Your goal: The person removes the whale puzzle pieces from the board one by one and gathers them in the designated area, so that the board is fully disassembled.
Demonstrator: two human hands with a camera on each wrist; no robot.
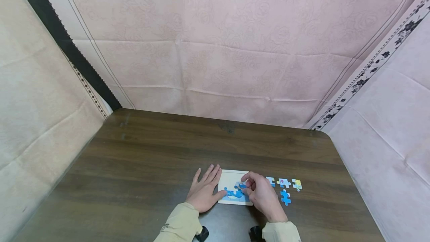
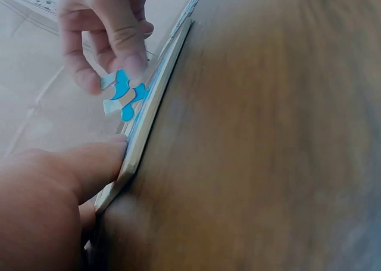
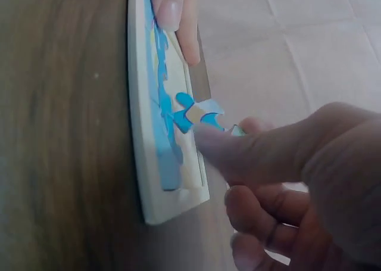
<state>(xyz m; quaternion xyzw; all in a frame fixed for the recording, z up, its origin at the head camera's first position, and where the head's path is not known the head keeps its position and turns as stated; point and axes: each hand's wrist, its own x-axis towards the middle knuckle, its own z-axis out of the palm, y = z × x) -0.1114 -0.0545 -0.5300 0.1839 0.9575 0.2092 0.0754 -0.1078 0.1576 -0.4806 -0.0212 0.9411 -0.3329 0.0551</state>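
A white-rimmed jigsaw tray (image 1: 231,174) lies on the table, its near part filled with joined blue pieces. My right hand (image 1: 263,193) is over the tray's right side. Between thumb and finger it pinches a blue, white and tan puzzle piece (image 3: 195,112), tilted just above the tray in the right wrist view. My left hand (image 1: 203,191) rests at the tray's left edge, fingers extended and spread. Its thumb (image 2: 104,161) presses on the tray's rim area in the left wrist view.
Right of the tray lie several loose puzzle pieces: a blue one (image 1: 285,197), a yellow one (image 1: 297,184), a patterned one (image 1: 283,183) and one (image 1: 270,180) partly behind my right hand. Cloth hangings (image 1: 215,66) enclose the brown wooden table (image 1: 151,152).
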